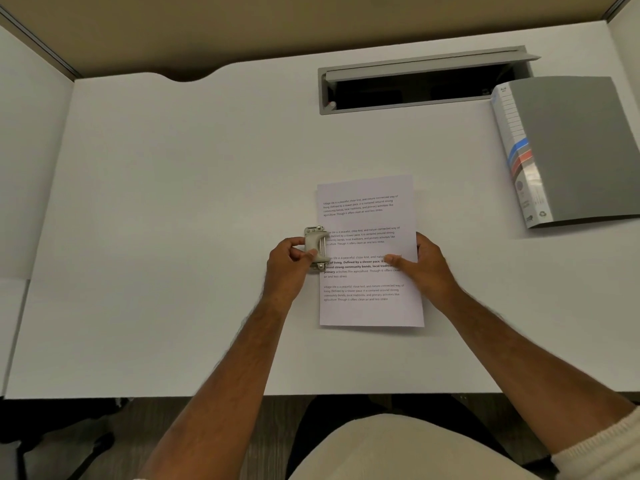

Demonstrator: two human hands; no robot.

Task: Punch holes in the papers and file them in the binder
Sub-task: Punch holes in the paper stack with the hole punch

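Printed papers (369, 216) lie in a neat stack on the white desk (173, 202), in the middle of the view. A small grey hole punch (317, 239) sits against the stack's left edge, about halfway down. My left hand (289, 268) grips the punch from the left, thumb and fingers closed around it. My right hand (424, 265) holds the papers at their right edge, thumb pressing on top of the sheet. A closed grey binder (571, 147) with a labelled spine lies flat at the far right of the desk, well apart from both hands.
A grey cable tray (422, 84) with its lid raised is set into the desk at the back, beyond the papers. Partition walls stand at the left and back. The desk's front edge runs below my forearms.
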